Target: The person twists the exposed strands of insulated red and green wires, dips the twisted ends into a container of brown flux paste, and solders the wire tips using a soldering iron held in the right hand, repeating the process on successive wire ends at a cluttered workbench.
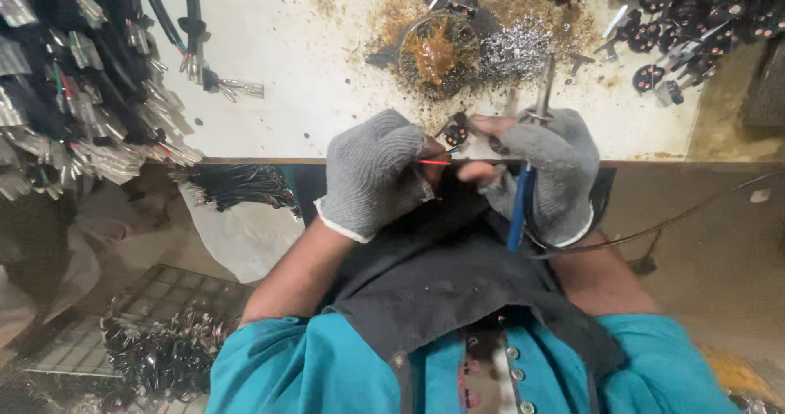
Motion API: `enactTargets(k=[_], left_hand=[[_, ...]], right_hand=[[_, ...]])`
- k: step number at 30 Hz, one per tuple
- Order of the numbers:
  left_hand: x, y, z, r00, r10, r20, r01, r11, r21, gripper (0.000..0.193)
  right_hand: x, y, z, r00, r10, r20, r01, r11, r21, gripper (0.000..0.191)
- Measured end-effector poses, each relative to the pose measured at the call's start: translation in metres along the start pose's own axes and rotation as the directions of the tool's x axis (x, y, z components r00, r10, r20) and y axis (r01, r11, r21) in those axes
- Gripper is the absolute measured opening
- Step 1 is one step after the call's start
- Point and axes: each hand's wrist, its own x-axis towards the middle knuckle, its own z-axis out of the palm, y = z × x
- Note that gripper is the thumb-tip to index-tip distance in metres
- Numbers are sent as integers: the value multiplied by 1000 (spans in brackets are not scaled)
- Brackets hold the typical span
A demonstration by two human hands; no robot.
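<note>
Pinching red wires (436,162), left hand (372,175) fingers clenched; right hand (546,173) fingers grasp a blue-handled soldering iron (523,186) beside a round flux tin (438,55).

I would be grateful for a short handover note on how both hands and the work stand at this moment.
Left hand, in a grey fingerless glove, pinches thin red and blue wires at the bench edge.
Right hand, gloved too, holds a small black round part at its fingertips, with a blue-handled tool in the palm, its metal tip pointing up.
The wire ends meet the part; whether they are joined cannot be told.
On the white bench: a dish of brown paste, more black parts at right, and bundled cables at left.
</note>
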Motion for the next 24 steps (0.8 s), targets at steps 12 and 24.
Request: enactTargets(k=[12,24], left_hand=[[5,10,1,995,-77,61,69,990,122,30],[5,10,3,990,-93,105,71,977,201,32]], right_hand=[[-34,45,-14,971,-157,179,150,987,52,49],[-72,79,7,923,-353,155,359,933,-13,16]])
